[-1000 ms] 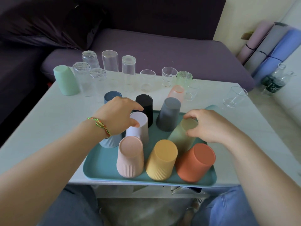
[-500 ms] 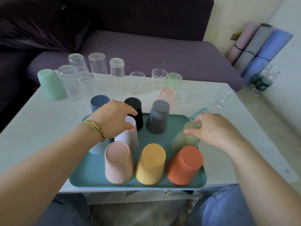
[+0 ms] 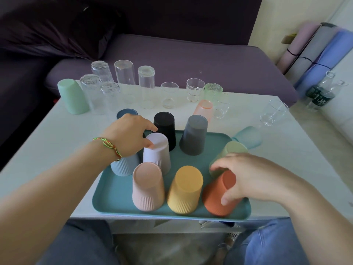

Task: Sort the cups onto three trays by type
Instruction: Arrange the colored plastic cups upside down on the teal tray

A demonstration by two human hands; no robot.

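Observation:
A teal tray (image 3: 107, 197) at the table's near edge carries several upside-down plastic cups: pink (image 3: 148, 186), yellow (image 3: 185, 190), orange (image 3: 215, 196), lavender (image 3: 158, 153), light blue (image 3: 124, 166), black (image 3: 166, 127), grey (image 3: 193, 134) and pale green (image 3: 234, 149). My left hand (image 3: 129, 135) sits at the lavender cup's top, thumb on its base and index finger stretched behind it. My right hand (image 3: 248, 176) curls over the orange cup, fingers at its top and thumb on its side. A dark blue cup (image 3: 127, 112) is partly hidden behind my left hand.
Along the table's far side stand a mint cup (image 3: 73, 96) and several clear glasses (image 3: 125, 75). A salmon cup (image 3: 203, 109), a teal translucent cup (image 3: 248, 139) and a clear glass (image 3: 274, 112) are at the right. A purple sofa (image 3: 191, 60) lies beyond.
My right hand has left the pale green cup and come down toward me onto the orange cup. My left hand has stayed at the lavender cup.

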